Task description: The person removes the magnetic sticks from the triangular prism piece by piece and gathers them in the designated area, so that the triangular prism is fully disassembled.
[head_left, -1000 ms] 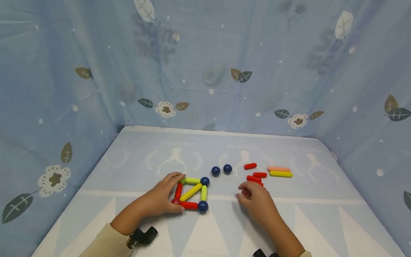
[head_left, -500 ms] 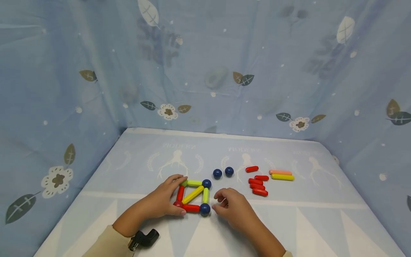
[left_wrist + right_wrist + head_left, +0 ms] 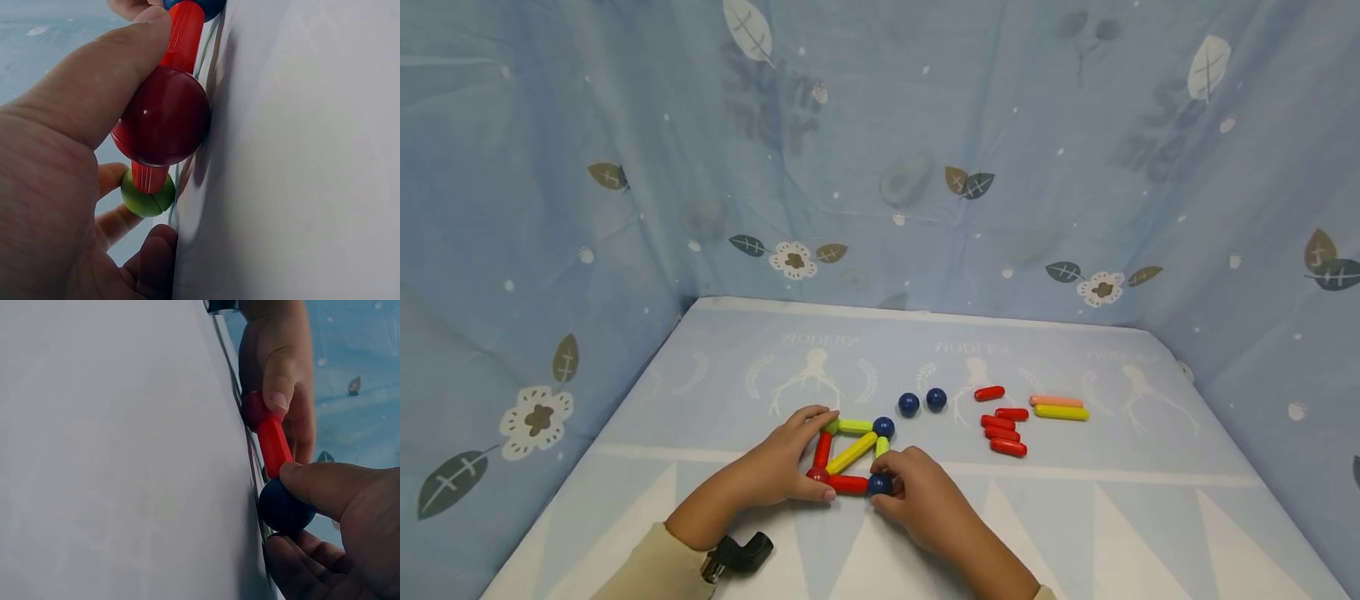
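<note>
A square frame of magnetic rods and balls lies on the table, with a yellow diagonal rod (image 3: 852, 452) across it. Its corners are a red ball (image 3: 165, 117), a green ball (image 3: 148, 195) and two blue ones. My left hand (image 3: 781, 462) grips the frame's left side, thumb along the red ball and the front red rod (image 3: 847, 485), fingers by the green ball. With thumb and fingers my right hand (image 3: 921, 496) pinches the near blue ball (image 3: 285, 506), which touches the front red rod. That hand partly hides the right lime rod (image 3: 882, 447).
Two loose blue balls (image 3: 922, 402) lie behind the frame. Several short red rods (image 3: 1000, 432) are further right, beside a pink rod (image 3: 1056, 401) and a yellow rod (image 3: 1061, 412). A patterned cloth covers the table (image 3: 760, 333), and blue curtains (image 3: 880, 125) enclose it.
My right hand has moved left from near the red rods to the frame's near right corner and taken hold of the blue ball there. The left hand stays on the frame.
</note>
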### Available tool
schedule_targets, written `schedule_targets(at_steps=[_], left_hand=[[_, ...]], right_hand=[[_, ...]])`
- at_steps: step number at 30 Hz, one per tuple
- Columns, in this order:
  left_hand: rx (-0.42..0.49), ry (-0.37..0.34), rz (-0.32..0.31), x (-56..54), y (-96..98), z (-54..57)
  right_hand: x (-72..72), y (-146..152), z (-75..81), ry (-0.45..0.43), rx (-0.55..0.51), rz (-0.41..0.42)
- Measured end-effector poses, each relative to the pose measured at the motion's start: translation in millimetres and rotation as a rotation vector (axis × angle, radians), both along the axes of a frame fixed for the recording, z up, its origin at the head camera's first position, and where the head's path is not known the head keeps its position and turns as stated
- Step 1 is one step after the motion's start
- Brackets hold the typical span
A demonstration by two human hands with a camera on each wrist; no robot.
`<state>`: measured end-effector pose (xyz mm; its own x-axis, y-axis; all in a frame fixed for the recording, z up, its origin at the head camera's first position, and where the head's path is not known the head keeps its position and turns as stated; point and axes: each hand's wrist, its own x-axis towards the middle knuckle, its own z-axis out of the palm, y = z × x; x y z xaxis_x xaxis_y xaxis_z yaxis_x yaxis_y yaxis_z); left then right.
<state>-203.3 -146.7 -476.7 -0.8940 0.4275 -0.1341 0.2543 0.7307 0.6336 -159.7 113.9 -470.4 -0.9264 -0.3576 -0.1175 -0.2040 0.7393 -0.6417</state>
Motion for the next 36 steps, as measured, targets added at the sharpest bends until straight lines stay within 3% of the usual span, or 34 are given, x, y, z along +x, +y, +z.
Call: schedule_targets(at_steps=[7, 12, 24, 36], left_hand=[[0.003, 0.002, 0.015, 0.7, -1.1, 3.7], [0.023, -0.008, 0.006, 0.4, 0.7, 0.3], [0.019, -0.010, 0.007, -0.2, 1.6, 1.5], [-0.010, -0.008, 0.019, 1.4, 3.0, 1.1]], right_hand=[[1.6, -9.7, 1.7, 0.038, 0.045, -0.034], [4.0, -12.3, 2.4, 0.008, 0.065, -0.074], [3.8, -8.9, 2.9, -0.010, 0.058, -0.023], [0.1, 2.5, -4.1, -0.040, -0.015, -0.004]])
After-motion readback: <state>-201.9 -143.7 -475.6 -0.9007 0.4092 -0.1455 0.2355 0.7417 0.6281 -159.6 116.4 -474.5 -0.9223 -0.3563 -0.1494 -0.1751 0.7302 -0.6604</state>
